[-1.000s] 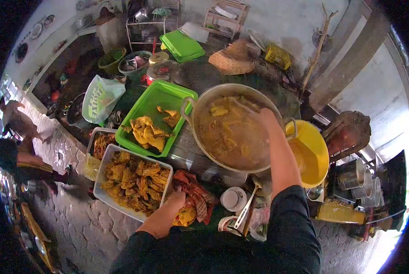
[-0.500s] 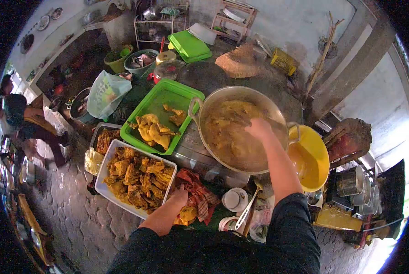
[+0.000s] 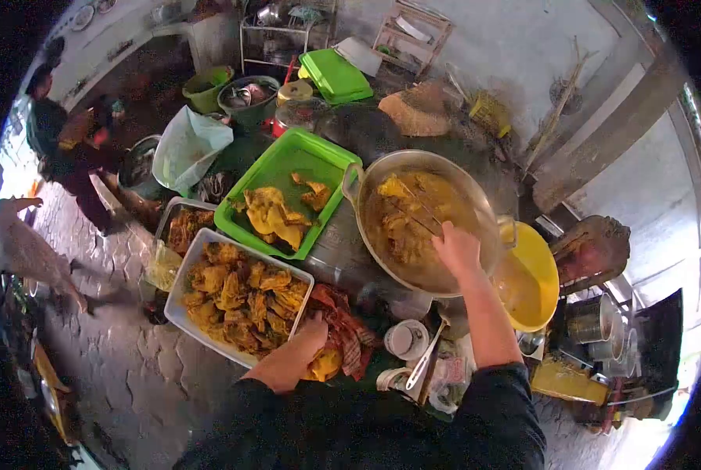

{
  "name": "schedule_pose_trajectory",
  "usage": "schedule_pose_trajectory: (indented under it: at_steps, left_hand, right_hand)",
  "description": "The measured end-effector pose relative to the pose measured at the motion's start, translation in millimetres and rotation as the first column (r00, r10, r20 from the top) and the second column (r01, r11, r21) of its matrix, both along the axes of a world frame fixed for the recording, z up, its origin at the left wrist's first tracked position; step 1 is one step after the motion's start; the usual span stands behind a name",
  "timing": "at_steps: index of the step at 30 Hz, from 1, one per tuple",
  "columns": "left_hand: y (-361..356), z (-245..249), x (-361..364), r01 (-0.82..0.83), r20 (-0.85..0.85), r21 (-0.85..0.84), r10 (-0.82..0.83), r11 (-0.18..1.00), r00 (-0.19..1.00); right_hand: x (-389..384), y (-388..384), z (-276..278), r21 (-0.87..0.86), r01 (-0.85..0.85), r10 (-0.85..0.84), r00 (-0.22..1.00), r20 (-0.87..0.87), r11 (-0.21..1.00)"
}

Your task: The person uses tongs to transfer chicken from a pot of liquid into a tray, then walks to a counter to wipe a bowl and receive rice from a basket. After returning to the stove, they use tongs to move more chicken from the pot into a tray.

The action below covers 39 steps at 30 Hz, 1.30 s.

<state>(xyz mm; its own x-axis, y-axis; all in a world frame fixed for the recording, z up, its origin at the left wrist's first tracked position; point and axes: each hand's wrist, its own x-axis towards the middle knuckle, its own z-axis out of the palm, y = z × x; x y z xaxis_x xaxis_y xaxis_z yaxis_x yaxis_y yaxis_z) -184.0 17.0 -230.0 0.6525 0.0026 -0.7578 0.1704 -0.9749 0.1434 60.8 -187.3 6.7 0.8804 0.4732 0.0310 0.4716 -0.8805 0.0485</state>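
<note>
Over the big metal pan [image 3: 487, 205], my right hand [image 3: 457, 247] is closed round thin metal tongs [image 3: 419, 205], whose far ends reach a yellow piece of meat [image 3: 393, 186] in the brown broth. My left hand [image 3: 313, 333] is at the right edge of the white tub [image 3: 184, 315], by a red checked cloth [image 3: 350, 337]; its fingers are partly hidden, and what they hold is unclear. Browned meat pieces [image 3: 245, 294] fill the tub. On the green tray [image 3: 241, 184] lie a whole yellow chicken [image 3: 271, 211] and a smaller piece [image 3: 314, 193].
A yellow basin [image 3: 542, 270] stands right of the pan. A white-handled ladle [image 3: 422, 364] and a white cup [image 3: 405, 340] are near my body. Another person [image 3: 65, 141] is at the far left. A plastic bag [image 3: 190, 149] and a green lid [image 3: 336, 76] are farther back.
My right hand has moved slightly down, and the tongs and a yellow piece now show in the pan. The person at the left shows more fully. The whole view has shifted a little.
</note>
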Motion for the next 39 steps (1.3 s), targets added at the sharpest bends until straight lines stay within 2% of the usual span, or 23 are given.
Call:
schedule_pose_trajectory:
  at_steps: [3,4,6,7,8,9,10,14,18,20,22,23,26,28,29,31,32,33,34,36,37,38,39]
  left_hand:
    - [0,18,2,0.009,0.024,-0.026,-0.008,1.0,1.0]
    - [0,20,1,0.014,0.024,-0.04,-0.013,0.999,1.0]
    - [-2,-74,-2,0.071,0.134,-0.018,-0.068,0.997,0.989]
    - [-4,-106,-3,0.125,0.239,0.017,-0.125,0.992,0.963]
    - [-3,-99,3,0.124,0.241,0.011,-0.123,0.992,0.963]
    - [0,-83,15,0.024,-0.028,-0.051,-0.025,0.998,0.999]
    - [1,-79,21,-0.089,-0.301,-0.084,0.06,0.992,0.952]
    - [-3,-94,19,-0.02,-0.259,-0.078,0.0,0.997,0.966]
    - [-5,-121,21,0.072,-0.197,-0.052,-0.081,0.996,0.977]
    - [-3,-96,16,0.084,-0.184,-0.044,-0.091,0.995,0.979]
    - [-4,0,10,0.151,-0.154,0.046,-0.142,0.987,0.978]
    - [-3,11,9,0.146,-0.155,0.043,-0.138,0.988,0.978]
    - [-5,6,2,0.077,-0.136,-0.018,-0.078,0.997,0.988]
    - [-11,-7,-3,-0.141,-0.199,-0.058,0.127,0.988,0.972]
    - [-12,-14,-11,-0.135,-0.203,-0.056,0.121,0.989,0.972]
    - [-8,36,-32,-0.175,-0.033,-0.186,0.172,0.967,0.985]
    - [-9,44,-39,-0.168,-0.035,-0.183,0.165,0.969,0.986]
    - [-9,48,-46,-0.096,0.052,-0.148,0.105,0.984,0.993]
    - [-10,50,-53,-0.028,0.137,-0.108,0.043,0.994,0.99]
    - [-10,55,-62,0.027,0.174,-0.07,-0.014,0.997,0.985]
    - [-10,54,-69,0.076,0.208,-0.034,-0.068,0.997,0.976]
    - [-20,-51,-80,0.085,0.205,-0.029,-0.078,0.996,0.976]
    - [-23,-148,-90,0.14,0.34,0.468,-0.324,0.873,0.883]
  right_hand:
    - [-21,-3,14,0.111,-0.057,0.049,0.996,0.073,0.992]
    - [-31,-2,26,0.118,0.008,-0.013,0.999,0.045,0.993]
    - [-41,-6,30,0.118,0.075,-0.078,0.997,0.018,0.99]
    - [-42,-12,25,0.185,0.04,-0.063,0.99,0.124,0.982]
    - [-42,-17,23,0.247,-0.004,-0.054,0.972,0.229,0.969]
    - [-45,-19,26,0.241,-0.005,-0.052,0.972,0.23,0.971]
    - [-48,-21,30,0.243,0.044,-0.097,0.972,0.214,0.969]
    - [-57,-27,41,0.179,0.188,-0.222,0.955,0.196,0.966]
    - [-63,-35,45,0.236,0.12,-0.181,0.95,0.255,0.964]
    - [-67,-37,47,0.256,0.106,-0.177,0.946,0.273,0.961]
    - [-67,-42,44,0.269,0.098,-0.173,0.947,0.271,0.958]
    - [-68,-44,43,0.282,0.097,-0.175,0.947,0.268,0.955]
    - [-85,-37,64,0.322,0.111,-0.179,0.965,0.191,0.94]
    - [-91,-42,66,0.383,0.133,-0.193,0.973,0.125,0.914]
    - [-94,-48,65,0.441,0.161,-0.209,0.976,0.062,0.883]
    - [-89,-74,35,0.404,0.177,-0.215,0.975,0.051,0.898]
    - [-91,-85,23,0.364,0.183,-0.214,0.976,0.044,0.913]
    - [-108,-81,25,0.49,0.146,-0.197,0.979,0.054,0.859]
    - [-116,-92,14,0.492,0.15,-0.202,0.978,0.053,0.858]
    - [-127,-113,-14,0.328,0.121,-0.185,0.967,0.173,0.937]
    - [-135,-116,-7,0.332,0.128,-0.193,0.967,0.169,0.935]
    - [-147,-115,10,0.341,0.25,-0.263,0.965,-0.009,0.906]
    - [-157,-117,24,0.328,0.372,-0.325,0.927,-0.189,0.868]
